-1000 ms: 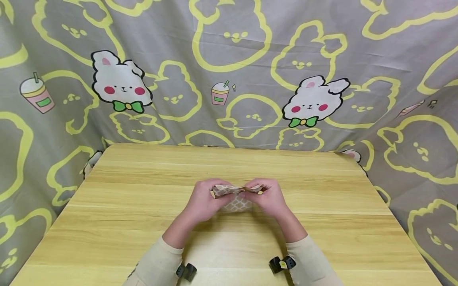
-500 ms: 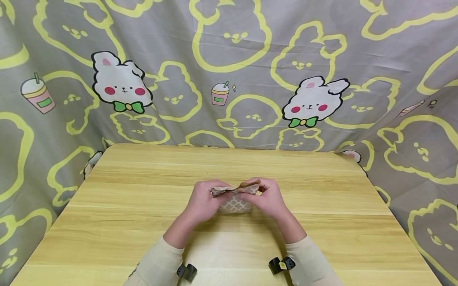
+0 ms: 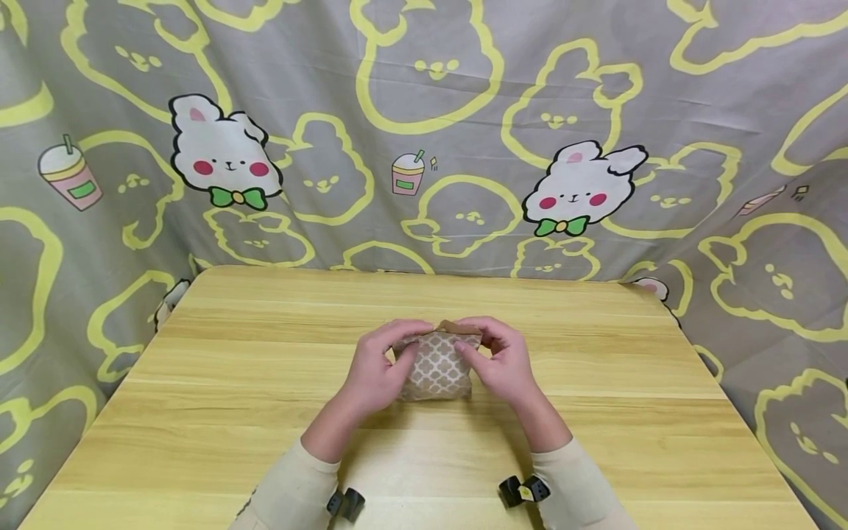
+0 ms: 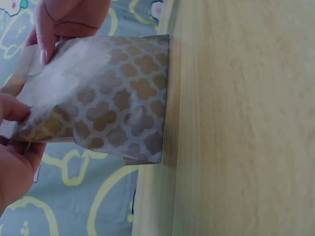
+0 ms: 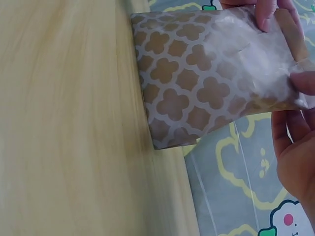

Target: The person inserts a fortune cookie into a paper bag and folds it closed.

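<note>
while both hands pinch the top of the small patterned paper bag (image 3: 439, 366), it stands upright near the middle of the wooden table (image 3: 232, 383), its bottom edge resting on the surface. the left hand (image 3: 379, 372) grips the bag's upper left corner between thumb and curled fingers, and the right hand (image 3: 500, 362) does the same at the upper right corner; the two hands sit close together with the bag between them. in the wrist views the brown-and-white quatrefoil print shows clearly, with a paler, bulging patch toward the top where the fingers (image 5: 266, 11) press the paper (image 4: 98, 98).

to do this step well, i judge that the pinches should stay level and right at the corners, so the top edge stays straight rather than twisted. keeping the bag's base planted on the table should steady it. a light grip is probably best, since thin paper creases or tears easily. a rabbit-print cloth (image 3: 424, 132) hangs beyond the table's far edge.
</note>
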`<state>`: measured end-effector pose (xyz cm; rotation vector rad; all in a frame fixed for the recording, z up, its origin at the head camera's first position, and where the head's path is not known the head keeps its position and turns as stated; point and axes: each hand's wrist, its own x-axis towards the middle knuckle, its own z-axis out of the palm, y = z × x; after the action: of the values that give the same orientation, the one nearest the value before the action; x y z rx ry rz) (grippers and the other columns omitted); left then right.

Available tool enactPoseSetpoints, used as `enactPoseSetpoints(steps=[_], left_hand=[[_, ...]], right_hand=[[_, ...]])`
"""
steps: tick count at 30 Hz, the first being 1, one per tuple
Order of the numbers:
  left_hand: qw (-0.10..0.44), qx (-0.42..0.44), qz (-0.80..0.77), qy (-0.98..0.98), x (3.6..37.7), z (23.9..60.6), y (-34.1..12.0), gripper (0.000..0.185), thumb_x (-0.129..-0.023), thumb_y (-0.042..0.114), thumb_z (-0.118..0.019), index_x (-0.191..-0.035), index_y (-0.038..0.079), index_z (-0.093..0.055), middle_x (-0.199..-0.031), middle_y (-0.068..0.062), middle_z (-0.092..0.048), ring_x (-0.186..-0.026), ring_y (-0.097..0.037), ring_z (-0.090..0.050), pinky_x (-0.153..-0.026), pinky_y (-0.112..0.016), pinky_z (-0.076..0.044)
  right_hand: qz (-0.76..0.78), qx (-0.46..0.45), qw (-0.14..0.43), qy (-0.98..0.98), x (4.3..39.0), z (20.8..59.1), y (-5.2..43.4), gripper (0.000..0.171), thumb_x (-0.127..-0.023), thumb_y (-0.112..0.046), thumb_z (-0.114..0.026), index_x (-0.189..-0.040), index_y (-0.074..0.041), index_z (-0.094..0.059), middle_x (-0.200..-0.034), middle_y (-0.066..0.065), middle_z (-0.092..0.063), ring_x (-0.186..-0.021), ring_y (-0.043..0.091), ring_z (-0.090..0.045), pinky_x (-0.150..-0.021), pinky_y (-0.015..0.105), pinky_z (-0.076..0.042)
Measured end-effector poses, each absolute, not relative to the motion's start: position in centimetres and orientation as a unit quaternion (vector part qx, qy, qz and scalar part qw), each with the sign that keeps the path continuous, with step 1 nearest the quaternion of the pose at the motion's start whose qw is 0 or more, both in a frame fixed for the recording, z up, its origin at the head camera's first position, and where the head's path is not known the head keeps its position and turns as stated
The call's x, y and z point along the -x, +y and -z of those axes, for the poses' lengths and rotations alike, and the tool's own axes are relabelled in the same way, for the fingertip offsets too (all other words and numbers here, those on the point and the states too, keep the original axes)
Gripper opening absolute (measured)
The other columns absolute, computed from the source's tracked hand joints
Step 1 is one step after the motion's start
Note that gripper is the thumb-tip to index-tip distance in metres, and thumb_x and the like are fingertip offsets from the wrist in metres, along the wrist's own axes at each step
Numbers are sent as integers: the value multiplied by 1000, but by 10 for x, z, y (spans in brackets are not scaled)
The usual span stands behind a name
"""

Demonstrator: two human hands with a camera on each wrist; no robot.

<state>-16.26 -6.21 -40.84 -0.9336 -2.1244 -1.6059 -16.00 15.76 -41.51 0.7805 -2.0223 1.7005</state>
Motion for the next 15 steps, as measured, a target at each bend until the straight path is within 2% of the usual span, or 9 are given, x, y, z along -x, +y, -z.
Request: enactPoseSetpoints(steps=[3, 7, 9, 12, 15], left_hand=[[176, 333, 567, -733, 162, 408, -60, 38, -85, -22, -56, -104, 5, -75, -113, -11, -70, -92, -24, -66, -71, -31, -54], [195, 330, 565, -731, 163, 409, -59, 35, -79, -26, -57, -91, 1, -76, -110, -16, -69, -89, -29, -67, -66, -32, -54], [201, 325, 563, -733, 163, 410, -60, 33, -78, -26, -59, -88, 2, -76, -108, -14, -70, -83, -28, -67, -61, -32, -53], [201, 319, 554, -742, 163, 411, -61, 29, -77, -20, -63, -89, 3, -75, -105, -10, -70, -82, -25, -66, -59, -30, -52], [198, 318, 546, -749, 163, 411, -62, 24, -77, -12, -68, -92, 6, -74, -103, -4, -70, -87, -21, -65, -64, -30, -54]], right_hand=[[-609, -286, 197, -713, 161, 417, 158, 32, -80, 25, -64, -105, 7, -70, -103, 19, -71, -83, 22, -66, -67, 26, -53], [-618, -298, 192, -702, 161, 417, 159, 24, -82, 24, -63, -95, 5, -73, -105, 19, -71, -96, 26, -67, -74, 30, -55], [-620, -303, 185, -699, 162, 418, 160, 23, -81, 23, -65, -90, 3, -73, -106, 19, -70, -98, 27, -67, -75, 31, -56], [-618, -304, 176, -703, 162, 419, 160, 24, -78, 24, -68, -88, 3, -74, -105, 20, -70, -96, 26, -66, -74, 31, -55], [-614, -294, 170, -712, 161, 417, 160, 24, -78, 25, -68, -90, 5, -73, -101, 21, -70, -91, 23, -66, -72, 31, -55]])
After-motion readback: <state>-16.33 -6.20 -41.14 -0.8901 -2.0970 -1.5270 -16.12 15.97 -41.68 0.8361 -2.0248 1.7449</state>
